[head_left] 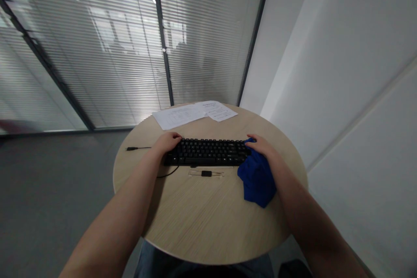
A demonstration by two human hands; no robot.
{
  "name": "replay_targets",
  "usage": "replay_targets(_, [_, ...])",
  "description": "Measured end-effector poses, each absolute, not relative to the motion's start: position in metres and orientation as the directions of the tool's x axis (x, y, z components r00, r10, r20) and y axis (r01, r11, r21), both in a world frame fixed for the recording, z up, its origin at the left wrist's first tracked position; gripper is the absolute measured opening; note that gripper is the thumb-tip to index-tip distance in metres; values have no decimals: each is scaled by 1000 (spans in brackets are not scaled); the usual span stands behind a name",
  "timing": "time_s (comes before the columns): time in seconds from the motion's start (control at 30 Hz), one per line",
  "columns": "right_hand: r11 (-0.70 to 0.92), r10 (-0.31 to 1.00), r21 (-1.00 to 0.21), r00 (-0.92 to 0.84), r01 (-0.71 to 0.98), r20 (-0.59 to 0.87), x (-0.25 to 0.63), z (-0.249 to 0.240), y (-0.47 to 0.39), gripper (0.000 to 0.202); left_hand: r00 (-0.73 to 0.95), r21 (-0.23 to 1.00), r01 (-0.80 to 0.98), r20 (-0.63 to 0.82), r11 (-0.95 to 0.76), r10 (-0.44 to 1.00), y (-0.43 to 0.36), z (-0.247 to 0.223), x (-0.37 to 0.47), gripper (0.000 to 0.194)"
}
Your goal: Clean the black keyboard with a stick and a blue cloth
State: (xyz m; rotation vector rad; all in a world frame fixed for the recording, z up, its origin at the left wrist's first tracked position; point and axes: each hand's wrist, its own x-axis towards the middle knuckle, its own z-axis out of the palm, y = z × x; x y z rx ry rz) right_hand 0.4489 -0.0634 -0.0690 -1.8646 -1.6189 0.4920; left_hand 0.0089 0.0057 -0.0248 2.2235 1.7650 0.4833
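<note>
A black keyboard [211, 152] lies across the middle of the round table, its long side facing me. My left hand [168, 142] grips its left end, fingers curled over the far corner. At the right end, my right hand [259, 144] is closed on a blue cloth [257, 178], which hangs down and spreads over the table on the near side. The hand and cloth cover the keyboard's right corner. A black cable with a plug [132, 148] sticks out to the left behind my left wrist, and a loop of it shows below the keyboard.
Printed paper sheets [182, 115] lie at the far side of the round wooden table [208, 221]. A small black piece with thin wires [206, 173] sits just in front of the keyboard. Glass panels with blinds stand behind, and a white wall [352, 52] rises on the right.
</note>
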Motion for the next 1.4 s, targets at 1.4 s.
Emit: replay_targets(1.4, [201,808,-943,498,266,313,459,-27,-91,35,204,412,885,77,-217,976,5,-23,9,37])
